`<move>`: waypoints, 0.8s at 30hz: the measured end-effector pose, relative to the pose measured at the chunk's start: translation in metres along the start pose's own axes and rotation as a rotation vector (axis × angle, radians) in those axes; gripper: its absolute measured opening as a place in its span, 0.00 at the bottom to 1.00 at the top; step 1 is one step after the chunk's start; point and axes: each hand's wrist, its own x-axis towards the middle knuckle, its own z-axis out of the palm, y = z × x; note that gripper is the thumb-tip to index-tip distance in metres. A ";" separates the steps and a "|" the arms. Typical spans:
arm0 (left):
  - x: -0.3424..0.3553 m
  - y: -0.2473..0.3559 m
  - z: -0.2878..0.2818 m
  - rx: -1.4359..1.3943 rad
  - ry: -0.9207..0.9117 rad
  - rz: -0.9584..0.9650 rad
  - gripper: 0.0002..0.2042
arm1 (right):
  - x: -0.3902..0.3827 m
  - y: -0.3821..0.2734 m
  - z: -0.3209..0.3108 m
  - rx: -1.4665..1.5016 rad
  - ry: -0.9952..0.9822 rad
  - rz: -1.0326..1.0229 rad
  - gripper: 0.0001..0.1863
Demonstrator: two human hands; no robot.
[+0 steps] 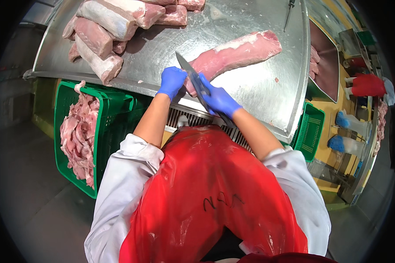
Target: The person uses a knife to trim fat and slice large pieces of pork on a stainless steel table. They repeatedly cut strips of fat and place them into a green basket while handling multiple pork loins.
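Observation:
My blue-gloved left hand [171, 81] is closed at the near end of a long pink boneless meat piece [239, 52], pinching it near the front edge of the steel table [145, 52]. My right hand [219, 98], also gloved blue, grips a long knife [188, 70] whose blade lies diagonally across that end of the meat, tip pointing up and left, beside my left fingers. Whether the edge is inside the meat I cannot tell. The meat stretches away to the upper right, with a white fatty strip along its top.
More meat pieces [98, 41] are piled at the upper left. A green crate of trimmings [79, 136] stands lower left, an empty green crate [311, 127] at right beside a bin with meat [314, 61]. A thin tool [288, 17] lies upper right. A red-clad co-worker [366, 85] is at far right.

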 end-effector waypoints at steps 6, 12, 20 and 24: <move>-0.002 0.014 -0.030 -0.120 -0.093 0.011 0.07 | -0.025 0.008 0.015 -0.079 -0.020 -0.034 0.42; -0.014 0.009 -0.067 -0.371 -0.072 -0.090 0.05 | -0.029 -0.045 0.024 0.051 -0.117 0.146 0.42; -0.144 0.014 -0.331 0.170 0.505 0.217 0.03 | -0.069 0.029 -0.078 0.303 0.207 0.148 0.41; -0.224 -0.076 -0.431 0.367 0.466 -0.100 0.10 | -0.026 0.081 -0.169 0.453 0.564 0.045 0.43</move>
